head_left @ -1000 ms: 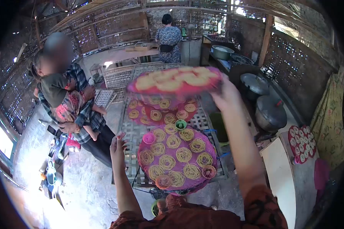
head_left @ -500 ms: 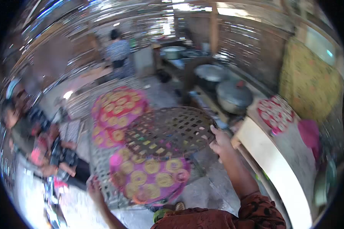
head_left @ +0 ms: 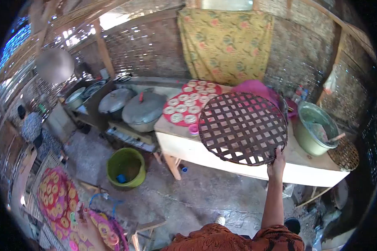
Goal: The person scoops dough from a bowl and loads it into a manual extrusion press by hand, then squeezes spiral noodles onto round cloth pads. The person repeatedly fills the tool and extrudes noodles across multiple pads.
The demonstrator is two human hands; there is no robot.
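Tray (head_left: 244, 127), in head view, tilted above front edge of table (head_left: 184, 146); right hand (head_left: 276, 164) pinching its near rim. Left hand (head_left: 88, 229) empty, fingers loosely apart, by yellow rings (head_left: 65, 222). Pale rings (head_left: 183, 98) left of tray, green tub (head_left: 309, 143) to right.

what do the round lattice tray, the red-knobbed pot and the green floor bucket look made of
Round lattice tray: probably woven bamboo or cane, dark and fairly matt; flat strips cross with open gaps between.
Red-knobbed pot: likely metal, perhaps aluminium, judging by its dull grey sheen; the knob's material is unclear.
Green floor bucket: likely plastic, its wall smooth and evenly coloured.
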